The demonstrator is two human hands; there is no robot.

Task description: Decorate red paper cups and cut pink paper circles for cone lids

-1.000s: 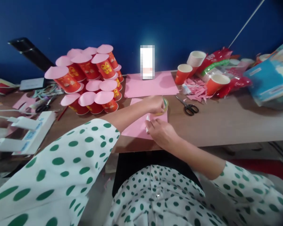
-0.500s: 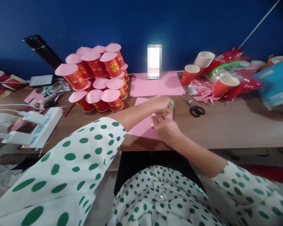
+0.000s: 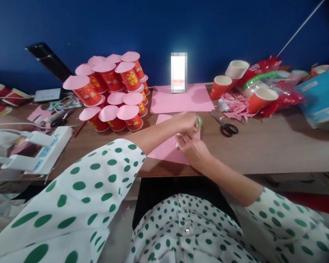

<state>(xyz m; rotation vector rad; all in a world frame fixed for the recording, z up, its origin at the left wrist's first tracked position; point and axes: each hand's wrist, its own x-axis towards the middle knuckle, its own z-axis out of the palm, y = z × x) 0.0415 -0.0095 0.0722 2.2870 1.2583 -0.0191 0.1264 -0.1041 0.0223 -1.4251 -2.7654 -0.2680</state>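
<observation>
My left hand (image 3: 185,122) is closed around a roll of tape (image 3: 198,123) with a green inner ring, held just above a pink paper sheet (image 3: 167,148) on the wooden table (image 3: 263,146). Right below it, my right hand (image 3: 192,149) pinches a small white strip (image 3: 177,140) at the roll's edge. Both hands touch each other over the sheet.
A heap of red paper cups with pink paper lids (image 3: 112,91) lies at the left. Behind the hands lie a stack of pink sheets (image 3: 181,100), black scissors (image 3: 227,128), pink scraps (image 3: 235,106), open red cups (image 3: 260,98) and snack bags. A white power strip (image 3: 41,151) sits far left.
The view has shifted a little, so everything sits slightly further right. My hands stay together over the pink sheet with the tape roll; my right hand has crept closer to the roll.
</observation>
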